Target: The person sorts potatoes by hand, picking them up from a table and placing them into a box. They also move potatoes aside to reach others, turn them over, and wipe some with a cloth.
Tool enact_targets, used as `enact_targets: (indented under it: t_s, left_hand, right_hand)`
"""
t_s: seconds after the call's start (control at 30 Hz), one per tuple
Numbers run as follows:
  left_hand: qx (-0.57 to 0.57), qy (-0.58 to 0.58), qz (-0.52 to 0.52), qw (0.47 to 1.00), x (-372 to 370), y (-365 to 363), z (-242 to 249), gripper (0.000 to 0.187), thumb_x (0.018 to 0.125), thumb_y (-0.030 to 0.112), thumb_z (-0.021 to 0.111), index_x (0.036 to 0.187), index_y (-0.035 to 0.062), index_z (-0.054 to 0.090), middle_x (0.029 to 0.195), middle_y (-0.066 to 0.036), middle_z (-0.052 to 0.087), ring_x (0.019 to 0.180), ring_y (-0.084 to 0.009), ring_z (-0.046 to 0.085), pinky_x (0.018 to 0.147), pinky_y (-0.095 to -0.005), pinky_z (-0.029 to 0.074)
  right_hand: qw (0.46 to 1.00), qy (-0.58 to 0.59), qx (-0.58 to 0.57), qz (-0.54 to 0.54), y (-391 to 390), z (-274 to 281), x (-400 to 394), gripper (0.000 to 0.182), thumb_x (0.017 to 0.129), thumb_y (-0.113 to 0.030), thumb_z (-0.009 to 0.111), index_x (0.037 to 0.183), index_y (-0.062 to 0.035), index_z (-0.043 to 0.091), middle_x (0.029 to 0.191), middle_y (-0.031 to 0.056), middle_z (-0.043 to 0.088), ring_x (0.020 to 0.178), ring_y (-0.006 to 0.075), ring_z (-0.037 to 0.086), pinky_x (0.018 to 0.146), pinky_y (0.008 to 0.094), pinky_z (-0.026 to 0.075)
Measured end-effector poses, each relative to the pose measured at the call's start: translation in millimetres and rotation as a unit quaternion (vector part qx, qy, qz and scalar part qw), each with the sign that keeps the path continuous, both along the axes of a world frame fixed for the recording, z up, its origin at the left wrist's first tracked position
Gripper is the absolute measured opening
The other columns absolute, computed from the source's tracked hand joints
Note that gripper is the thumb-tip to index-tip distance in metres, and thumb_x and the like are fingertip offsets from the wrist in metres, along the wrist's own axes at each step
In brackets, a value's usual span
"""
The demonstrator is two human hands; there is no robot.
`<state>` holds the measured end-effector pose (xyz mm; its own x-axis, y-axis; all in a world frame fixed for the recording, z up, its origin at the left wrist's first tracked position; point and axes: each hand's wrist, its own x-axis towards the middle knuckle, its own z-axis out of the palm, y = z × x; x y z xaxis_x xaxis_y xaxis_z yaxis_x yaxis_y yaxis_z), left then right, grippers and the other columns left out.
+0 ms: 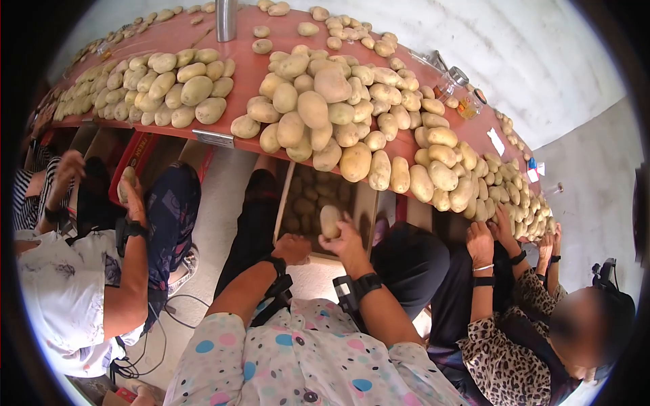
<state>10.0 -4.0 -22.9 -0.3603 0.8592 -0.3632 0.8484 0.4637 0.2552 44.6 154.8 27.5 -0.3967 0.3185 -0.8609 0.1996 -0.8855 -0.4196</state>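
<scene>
My right hand (349, 242) grips a pale oval potato (330, 220) above the front of a wooden box (364, 220). Inside that box, in shadow, lie several more potatoes (308, 193). Just left of it, my left hand (292, 250) is closed with its back toward me. Its fingers are curled out of sight, so whatever it may hold is hidden. Above the box, a large heap of potatoes (313, 109) reaches the near edge of the red table (254, 71).
More potatoes (162, 84) are piled at the left, and others (518, 193) along the right edge. A metal post (226, 20) rises from the table; glass jars (450, 81) stand behind. At my left a person's hand (133, 196) holds a potato; at my right, hands (481, 245) touch the pile.
</scene>
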Motion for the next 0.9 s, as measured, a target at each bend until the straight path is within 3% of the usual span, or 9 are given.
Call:
enact_targets:
  t_s: [0.03, 0.1, 0.13, 0.2, 0.53, 0.67, 0.73, 0.8, 0.9]
  left_hand:
    - [0.019, 0.019, 0.012, 1.000, 2, 0, -5, 0.023, 0.073, 0.024, 0.066, 0.089, 0.0072, 0.071, 0.091, -0.011, 0.069, 0.086, -0.0271, 0.068, 0.075, -0.0402, 0.051]
    - [0.032, 0.020, 0.012, 0.999, 2, -1, -10, 0.021, 0.072, 0.022, 0.065, 0.086, 0.0075, 0.071, 0.090, -0.010, 0.069, 0.084, -0.0260, 0.068, 0.074, -0.0396, 0.051]
    - [0.046, 0.023, 0.016, 0.999, 1, -1, -11, 0.019, 0.071, 0.020, 0.064, 0.084, 0.0079, 0.071, 0.089, -0.010, 0.069, 0.083, -0.0249, 0.067, 0.072, -0.0390, 0.050]
    - [0.026, 0.013, 0.013, 0.999, -1, -1, -10, 0.020, 0.073, 0.022, 0.065, 0.086, 0.0081, 0.071, 0.092, -0.010, 0.069, 0.086, -0.0257, 0.067, 0.076, -0.0395, 0.050]
    - [-0.049, -0.056, 0.022, 0.997, -3, 3, 30, 0.039, 0.082, 0.036, 0.066, 0.109, 0.0087, 0.069, 0.115, -0.015, 0.065, 0.110, -0.0294, 0.061, 0.094, -0.0402, 0.047]
    - [-0.058, -0.046, 0.018, 0.997, -3, 9, 22, 0.042, 0.084, 0.042, 0.064, 0.110, 0.0100, 0.069, 0.112, -0.015, 0.066, 0.109, -0.0309, 0.062, 0.093, -0.0412, 0.048]
    - [-0.091, -0.052, 0.020, 0.994, -2, 7, 39, 0.036, 0.083, 0.036, 0.066, 0.106, 0.0093, 0.071, 0.113, -0.015, 0.066, 0.111, -0.0295, 0.062, 0.094, -0.0403, 0.047]
    - [-0.077, -0.043, 0.035, 0.995, -1, 6, 39, 0.034, 0.083, 0.036, 0.065, 0.103, 0.0091, 0.072, 0.111, -0.015, 0.067, 0.109, -0.0298, 0.062, 0.092, -0.0398, 0.048]
    - [-0.085, -0.055, 0.034, 0.994, -2, 7, 35, 0.034, 0.083, 0.036, 0.065, 0.102, 0.0087, 0.072, 0.110, -0.014, 0.067, 0.109, -0.0310, 0.062, 0.091, -0.0395, 0.048]
  right_hand:
    - [1.000, -0.002, -0.002, -0.003, 12, -13, 3, 0.029, 0.099, -0.026, 0.045, 0.127, -0.0213, 0.051, 0.127, 0.0039, 0.049, 0.118, 0.0285, 0.045, 0.089, 0.0556, 0.041]
    - [0.979, -0.012, 0.201, 0.004, 31, -26, 7, 0.031, 0.097, -0.019, 0.046, 0.126, -0.0282, 0.052, 0.128, -0.0013, 0.048, 0.124, 0.0226, 0.041, 0.097, 0.0630, 0.030]
    - [0.980, -0.012, 0.199, 0.001, 33, -29, 8, 0.031, 0.097, -0.019, 0.046, 0.126, -0.0282, 0.052, 0.128, -0.0013, 0.048, 0.124, 0.0226, 0.041, 0.097, 0.0630, 0.030]
    - [0.999, -0.035, 0.010, -0.021, 35, -27, 11, 0.029, 0.097, -0.017, 0.045, 0.123, -0.0281, 0.053, 0.128, -0.0015, 0.049, 0.126, 0.0173, 0.042, 0.103, 0.0622, 0.024]
    - [0.986, 0.120, -0.039, 0.108, -19, 26, 2, 0.017, 0.095, -0.017, 0.057, 0.112, -0.0147, 0.057, 0.110, 0.0017, 0.061, 0.106, 0.0202, 0.056, 0.090, 0.0479, 0.042]
    - [0.948, 0.190, 0.066, 0.247, -23, 68, 3, 0.018, 0.096, -0.019, 0.056, 0.113, -0.0140, 0.058, 0.105, 0.0026, 0.062, 0.098, 0.0178, 0.059, 0.084, 0.0413, 0.046]
    - [0.924, 0.202, 0.121, 0.300, -21, 114, 2, 0.018, 0.097, -0.020, 0.054, 0.113, -0.0118, 0.059, 0.102, 0.0033, 0.063, 0.092, 0.0164, 0.061, 0.079, 0.0362, 0.048]
    - [0.745, 0.245, 0.391, 0.481, -8, 147, 1, 0.021, 0.097, -0.021, 0.055, 0.112, -0.0071, 0.058, 0.101, 0.0039, 0.062, 0.089, 0.0153, 0.062, 0.075, 0.0340, 0.049]
    - [0.465, 0.137, 0.739, 0.468, 14, 192, 4, 0.027, 0.088, -0.020, 0.063, 0.108, -0.0024, 0.057, 0.107, 0.0188, 0.059, 0.093, 0.0333, 0.064, 0.076, 0.0410, 0.052]
